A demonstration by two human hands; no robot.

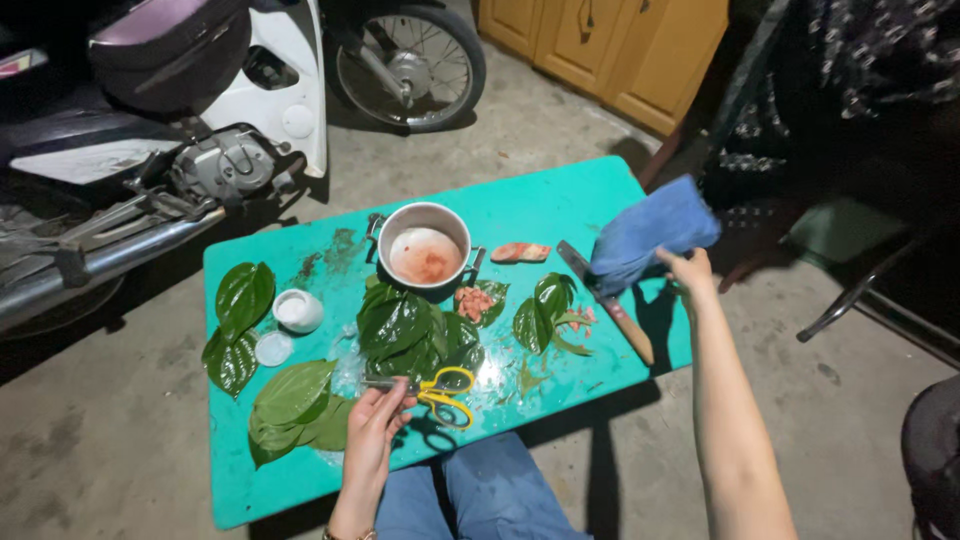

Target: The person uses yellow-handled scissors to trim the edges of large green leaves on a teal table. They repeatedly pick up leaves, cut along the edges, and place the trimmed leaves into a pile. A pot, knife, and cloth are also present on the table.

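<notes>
Blue denim knees [490,500] fill the bottom centre of the frame, and just above them our left hand [375,425] is pinched around the blade end of the yellow-handled scissors [435,390], which lie across the wet lower middle of the turquoise table [560,205]. Our right hand [690,270], at the right of the frame, grips a folded blue cloth [650,235] raised over the table's right end. Directly beneath that cloth lies a knife [607,302] with a wooden handle, its blade partly hidden, so we judge that a blind downward wipe could push the knife off the near edge or drag our fingers across the edge. Holding the scissors by the metal instead of the loops looks risky too, since the surface there glistens with water and a slip could nick the fingers. Betel leaves sit in a pile [410,330] at the centre, with more at the lower left [295,405] and left [240,300]; a sweep of the cloth could scatter them or the reddish pieces [472,300] beside the metal pot [425,250]. A small white jar [298,310] and its lid [272,348] stand open at the left, easy to tip. A motorbike [200,120] crowds the upper left of the frame.
</notes>
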